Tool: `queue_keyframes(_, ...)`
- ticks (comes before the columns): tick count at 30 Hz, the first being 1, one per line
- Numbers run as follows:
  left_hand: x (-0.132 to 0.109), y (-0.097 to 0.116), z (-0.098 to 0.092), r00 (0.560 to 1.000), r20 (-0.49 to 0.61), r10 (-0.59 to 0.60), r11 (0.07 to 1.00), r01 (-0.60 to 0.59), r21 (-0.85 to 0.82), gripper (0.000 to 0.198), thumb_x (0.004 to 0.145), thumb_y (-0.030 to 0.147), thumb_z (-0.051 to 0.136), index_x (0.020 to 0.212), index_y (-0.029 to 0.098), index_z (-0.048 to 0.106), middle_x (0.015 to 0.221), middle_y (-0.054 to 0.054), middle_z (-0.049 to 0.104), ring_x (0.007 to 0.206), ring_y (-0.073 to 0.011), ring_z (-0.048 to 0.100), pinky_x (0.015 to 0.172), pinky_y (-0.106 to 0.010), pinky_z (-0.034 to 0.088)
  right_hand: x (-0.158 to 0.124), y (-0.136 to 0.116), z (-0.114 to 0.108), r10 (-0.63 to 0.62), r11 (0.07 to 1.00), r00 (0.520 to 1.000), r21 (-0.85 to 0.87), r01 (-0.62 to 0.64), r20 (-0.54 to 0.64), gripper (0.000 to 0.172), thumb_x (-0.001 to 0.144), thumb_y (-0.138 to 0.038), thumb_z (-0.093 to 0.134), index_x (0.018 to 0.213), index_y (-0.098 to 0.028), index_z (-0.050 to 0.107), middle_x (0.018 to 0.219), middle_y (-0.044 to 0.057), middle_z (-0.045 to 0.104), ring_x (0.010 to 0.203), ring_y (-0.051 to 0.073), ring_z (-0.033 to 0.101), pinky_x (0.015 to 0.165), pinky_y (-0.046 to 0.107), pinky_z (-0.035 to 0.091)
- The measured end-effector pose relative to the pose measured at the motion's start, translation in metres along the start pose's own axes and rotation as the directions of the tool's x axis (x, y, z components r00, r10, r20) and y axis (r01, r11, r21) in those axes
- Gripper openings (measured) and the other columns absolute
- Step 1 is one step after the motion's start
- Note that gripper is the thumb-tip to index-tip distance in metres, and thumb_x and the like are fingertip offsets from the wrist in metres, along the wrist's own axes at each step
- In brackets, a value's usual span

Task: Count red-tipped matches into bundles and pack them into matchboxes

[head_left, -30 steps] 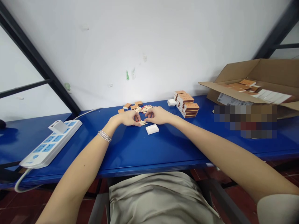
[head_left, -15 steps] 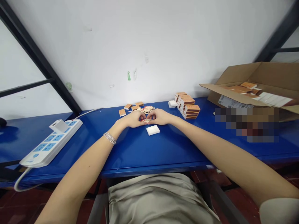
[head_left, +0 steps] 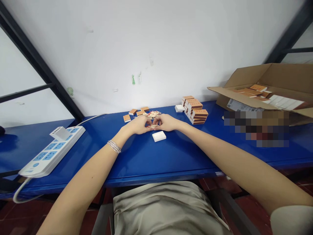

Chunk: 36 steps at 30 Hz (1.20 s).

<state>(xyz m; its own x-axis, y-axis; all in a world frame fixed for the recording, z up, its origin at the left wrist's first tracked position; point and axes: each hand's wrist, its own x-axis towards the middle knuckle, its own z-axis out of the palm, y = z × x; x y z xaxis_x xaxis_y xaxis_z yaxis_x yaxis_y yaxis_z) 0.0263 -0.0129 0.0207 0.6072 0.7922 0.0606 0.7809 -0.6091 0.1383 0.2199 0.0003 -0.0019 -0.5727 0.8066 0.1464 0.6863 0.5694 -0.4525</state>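
Observation:
Between my two hands is a small bundle of matches (head_left: 154,126), red tips showing. My left hand (head_left: 141,124) closes on it from the left, and my right hand (head_left: 166,122) pinches it from the right; the fingertips nearly meet. A loose pile of matches (head_left: 154,114) lies just behind my hands. In front of them, on the blue table, rests a white matchbox tray (head_left: 159,136); whether it holds anything cannot be made out. Several orange matchboxes (head_left: 140,113) lie scattered behind my left hand.
Stacked matchboxes (head_left: 195,109) stand at the back right, with white trays (head_left: 179,108) beside them. Further right is an open cardboard box (head_left: 244,101) with more matchboxes. A white power strip (head_left: 52,151) lies on the left of the blue table (head_left: 137,160). The wall is close behind.
The view has shifted very slightly. Both hands stay together around the matches, with only small finger movement.

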Motion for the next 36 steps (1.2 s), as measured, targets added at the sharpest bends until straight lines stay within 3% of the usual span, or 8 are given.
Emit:
queue_keyframes(8, -0.001, 0.004, -0.001, 0.999, 0.02, -0.047, 0.995, 0.048, -0.092, 0.029, 0.082, 0.043, 0.065, 0.093, 0.016, 0.063, 0.084, -0.007, 0.067, 0.073, -0.0188, 0.059, 0.066, -0.03, 0.042, 0.0, 0.001, 0.002, -0.017, 1.0, 1.0, -0.004, 0.017, -0.002, 0.021, 0.079, -0.031, 0.073, 0.094, -0.017, 0.073, 0.089, 0.004, 0.074, 0.078, 0.015, 0.065, 0.065, 0.023, 0.044)
queue_keyframes(16, -0.001, 0.002, 0.0, 0.999, 0.033, -0.023, 1.0, 0.024, -0.007, 0.033, 0.084, 0.047, 0.059, 0.091, 0.016, 0.068, 0.09, -0.008, 0.066, 0.079, -0.0203, 0.058, 0.064, -0.03, 0.039, 0.0, 0.001, 0.003, -0.015, 1.0, 1.0, -0.007, 0.015, 0.003, 0.017, 0.079, -0.028, 0.071, 0.092, -0.017, 0.074, 0.089, 0.004, 0.075, 0.076, 0.014, 0.065, 0.065, 0.022, 0.044)
queue_keyframes(28, -0.001, 0.007, 0.001, 0.999, 0.027, -0.042, 0.997, 0.043, -0.062, 0.023, 0.084, 0.039, 0.061, 0.09, 0.016, 0.06, 0.088, -0.007, 0.067, 0.074, -0.019, 0.059, 0.065, -0.029, 0.04, -0.003, -0.005, 0.003, -0.029, 0.998, 0.999, -0.058, 0.028, -0.021, 0.015, 0.081, -0.028, 0.07, 0.091, -0.016, 0.072, 0.087, 0.005, 0.074, 0.073, 0.015, 0.064, 0.064, 0.023, 0.042)
queue_keyframes(36, 0.0, 0.004, 0.002, 0.995, 0.065, -0.07, 0.997, 0.071, -0.016, 0.027, 0.085, 0.043, 0.059, 0.087, 0.017, 0.064, 0.075, -0.005, 0.062, 0.068, -0.0183, 0.055, 0.061, -0.03, 0.037, -0.004, -0.008, -0.002, -0.014, 0.998, 1.0, -0.061, 0.013, -0.01, 0.016, 0.081, -0.027, 0.071, 0.092, -0.016, 0.073, 0.087, 0.006, 0.075, 0.079, 0.017, 0.067, 0.066, 0.024, 0.044)
